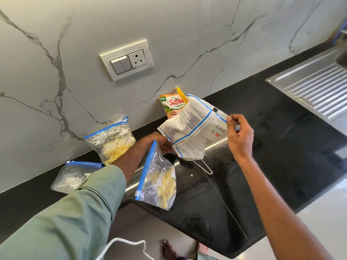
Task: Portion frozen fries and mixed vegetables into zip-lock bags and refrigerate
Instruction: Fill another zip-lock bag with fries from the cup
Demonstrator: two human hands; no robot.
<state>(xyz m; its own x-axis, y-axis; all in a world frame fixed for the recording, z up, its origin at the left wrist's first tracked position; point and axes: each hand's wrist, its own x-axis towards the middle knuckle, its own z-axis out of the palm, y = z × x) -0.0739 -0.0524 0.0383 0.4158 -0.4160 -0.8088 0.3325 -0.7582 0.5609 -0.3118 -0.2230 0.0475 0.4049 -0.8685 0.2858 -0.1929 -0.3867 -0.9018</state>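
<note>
Hands apart: the right hand (239, 132) pinches the fries packet (195, 126) above the desk (281, 132), while the left hand's (159, 141) grip is hidden beneath it. Filled zip-lock bag (159, 182) stands at the desk's front edge.

Grey-veined marble wall (187, 25) with switch-socket plate (126, 60); black granite counter (281, 143); ribbed steel drainboard (315, 89).
</note>
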